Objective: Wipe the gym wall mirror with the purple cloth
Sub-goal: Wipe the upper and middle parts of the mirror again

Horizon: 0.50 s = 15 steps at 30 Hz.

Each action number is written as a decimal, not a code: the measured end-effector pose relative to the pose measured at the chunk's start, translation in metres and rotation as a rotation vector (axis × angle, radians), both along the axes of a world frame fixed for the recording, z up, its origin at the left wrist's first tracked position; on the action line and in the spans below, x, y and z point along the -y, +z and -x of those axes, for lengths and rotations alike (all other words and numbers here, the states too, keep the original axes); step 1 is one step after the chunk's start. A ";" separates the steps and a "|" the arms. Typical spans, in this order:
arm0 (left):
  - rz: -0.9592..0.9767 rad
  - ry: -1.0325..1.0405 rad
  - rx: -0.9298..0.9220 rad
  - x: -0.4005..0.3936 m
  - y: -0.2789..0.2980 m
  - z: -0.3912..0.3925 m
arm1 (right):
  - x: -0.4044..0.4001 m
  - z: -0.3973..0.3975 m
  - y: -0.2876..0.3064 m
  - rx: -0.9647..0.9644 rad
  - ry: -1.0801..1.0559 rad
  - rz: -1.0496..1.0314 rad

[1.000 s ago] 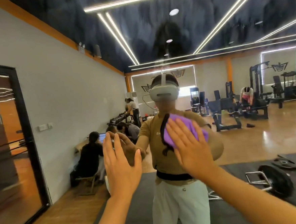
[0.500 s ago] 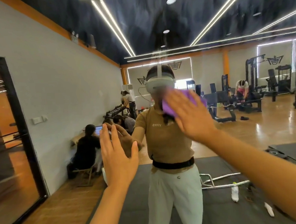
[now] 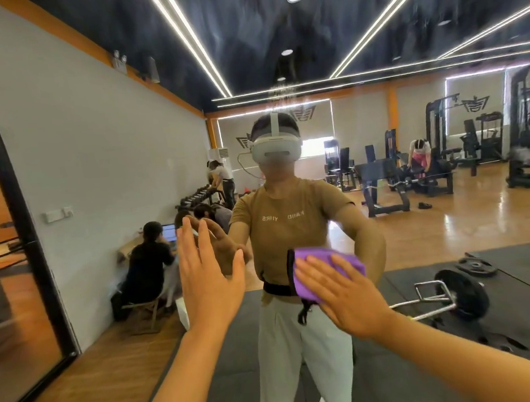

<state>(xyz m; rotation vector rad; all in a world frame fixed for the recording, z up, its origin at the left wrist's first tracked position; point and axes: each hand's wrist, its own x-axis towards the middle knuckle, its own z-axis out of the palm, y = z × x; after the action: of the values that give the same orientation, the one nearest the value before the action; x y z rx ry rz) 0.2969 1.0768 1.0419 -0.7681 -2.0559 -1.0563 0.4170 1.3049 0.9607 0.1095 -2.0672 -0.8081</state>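
The gym wall mirror (image 3: 416, 228) fills nearly the whole head view and reflects me and the gym behind. My right hand (image 3: 345, 292) lies flat with straight fingers on the purple cloth (image 3: 321, 259), pressing it against the glass at about waist height of my reflection. A dark strap hangs from the cloth's left edge. My left hand (image 3: 209, 277) is open, palm flat on the mirror to the left, fingers pointing up.
The mirror's black frame edge (image 3: 25, 249) stands at the left, beside a white wall. Reflected in the glass: several people at a desk, a dumbbell rack, weight machines, a barbell with plates (image 3: 461, 293) on dark floor mats.
My right hand swept the cloth up to head height of my reflection, then down to waist height. The left hand stayed planted on the glass.
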 end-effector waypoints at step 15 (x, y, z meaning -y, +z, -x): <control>0.025 -0.040 -0.027 0.006 -0.004 0.009 | 0.001 0.016 0.197 -0.345 0.016 0.240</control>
<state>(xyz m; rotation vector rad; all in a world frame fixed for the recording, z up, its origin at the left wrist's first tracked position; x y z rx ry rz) 0.2881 1.0713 1.0374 -0.8346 -2.0421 -1.0386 0.4011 1.3037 1.1575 -0.1378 -1.8152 -0.5212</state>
